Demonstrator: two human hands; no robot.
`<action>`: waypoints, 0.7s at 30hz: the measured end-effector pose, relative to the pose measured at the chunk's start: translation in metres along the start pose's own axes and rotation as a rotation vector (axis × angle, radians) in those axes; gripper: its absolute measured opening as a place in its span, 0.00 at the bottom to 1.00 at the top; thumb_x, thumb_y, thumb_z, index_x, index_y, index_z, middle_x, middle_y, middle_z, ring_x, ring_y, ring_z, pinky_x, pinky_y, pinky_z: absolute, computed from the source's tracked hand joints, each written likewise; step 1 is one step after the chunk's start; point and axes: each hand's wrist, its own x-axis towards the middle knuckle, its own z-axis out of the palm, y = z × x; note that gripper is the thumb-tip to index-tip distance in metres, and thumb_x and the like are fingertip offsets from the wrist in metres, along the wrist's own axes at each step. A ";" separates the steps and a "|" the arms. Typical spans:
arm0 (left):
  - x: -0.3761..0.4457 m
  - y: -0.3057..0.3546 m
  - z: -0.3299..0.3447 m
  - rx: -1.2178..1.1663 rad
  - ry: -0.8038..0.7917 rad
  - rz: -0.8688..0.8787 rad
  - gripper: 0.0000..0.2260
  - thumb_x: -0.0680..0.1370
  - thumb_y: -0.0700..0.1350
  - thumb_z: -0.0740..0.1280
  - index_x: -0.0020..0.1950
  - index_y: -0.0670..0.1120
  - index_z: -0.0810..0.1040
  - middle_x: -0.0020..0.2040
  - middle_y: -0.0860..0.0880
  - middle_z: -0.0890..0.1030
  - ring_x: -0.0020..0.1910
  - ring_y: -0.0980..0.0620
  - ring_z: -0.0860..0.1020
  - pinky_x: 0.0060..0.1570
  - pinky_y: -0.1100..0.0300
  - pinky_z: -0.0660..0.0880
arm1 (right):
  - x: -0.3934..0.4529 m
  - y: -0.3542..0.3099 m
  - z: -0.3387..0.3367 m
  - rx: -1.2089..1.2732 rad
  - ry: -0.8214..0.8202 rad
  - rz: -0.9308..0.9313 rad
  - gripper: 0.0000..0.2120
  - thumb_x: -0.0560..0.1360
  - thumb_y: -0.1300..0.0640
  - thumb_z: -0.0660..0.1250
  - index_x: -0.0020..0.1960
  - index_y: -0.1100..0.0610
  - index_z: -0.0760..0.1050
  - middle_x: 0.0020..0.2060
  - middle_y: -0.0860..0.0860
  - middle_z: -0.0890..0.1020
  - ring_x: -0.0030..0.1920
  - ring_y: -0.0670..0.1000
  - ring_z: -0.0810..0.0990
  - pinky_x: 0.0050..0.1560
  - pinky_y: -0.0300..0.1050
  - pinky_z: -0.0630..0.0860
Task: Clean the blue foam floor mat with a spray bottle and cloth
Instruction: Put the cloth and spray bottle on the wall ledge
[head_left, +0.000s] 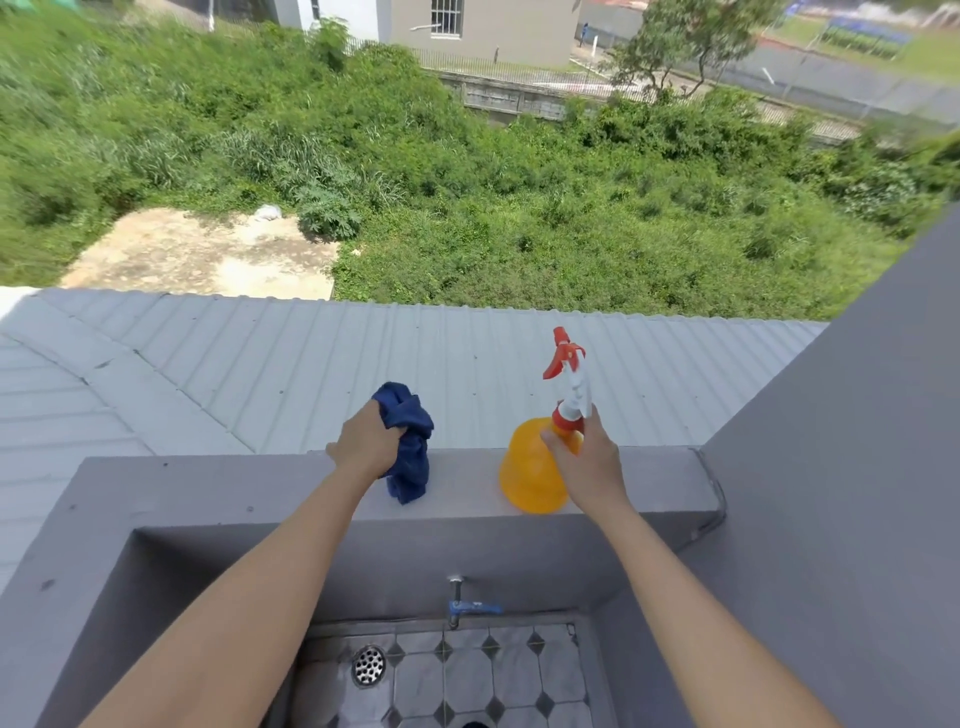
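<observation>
A dark blue cloth (410, 447) is bunched up on top of the grey ledge (467, 483), and my left hand (363, 441) is closed around its left side. To the right, an orange spray bottle (530, 473) with a red and white trigger head (567, 374) stands upright on the same ledge. My right hand (587, 462) grips the bottle at its neck, fingers wrapped under the trigger head. No blue foam mat is in view.
Below the ledge lies a grey wash basin with a tiled floor (467, 675), a round drain (369, 665) and a blue tap (467, 605). A grey wall (841, 467) rises at the right. Beyond the ledge are a corrugated roof (260, 374) and dense green bushes.
</observation>
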 end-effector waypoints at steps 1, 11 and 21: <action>-0.001 0.001 0.000 0.067 0.092 0.020 0.05 0.75 0.50 0.62 0.46 0.49 0.71 0.39 0.53 0.77 0.40 0.49 0.76 0.47 0.53 0.68 | 0.000 0.000 0.000 -0.001 -0.001 0.000 0.22 0.78 0.53 0.67 0.70 0.52 0.66 0.61 0.52 0.78 0.62 0.55 0.75 0.54 0.44 0.68; -0.011 0.002 0.001 -0.555 -0.318 0.053 0.16 0.82 0.55 0.55 0.57 0.48 0.77 0.51 0.49 0.82 0.50 0.52 0.79 0.43 0.60 0.74 | 0.001 0.001 0.004 -0.021 0.006 -0.011 0.25 0.78 0.53 0.67 0.72 0.53 0.64 0.63 0.54 0.77 0.63 0.57 0.74 0.55 0.44 0.67; -0.009 -0.058 0.042 0.002 0.155 0.088 0.23 0.73 0.51 0.72 0.59 0.38 0.69 0.55 0.39 0.74 0.51 0.39 0.75 0.43 0.49 0.73 | 0.004 0.006 0.008 -0.032 0.012 -0.034 0.28 0.78 0.53 0.67 0.75 0.52 0.61 0.65 0.54 0.76 0.66 0.57 0.73 0.56 0.43 0.67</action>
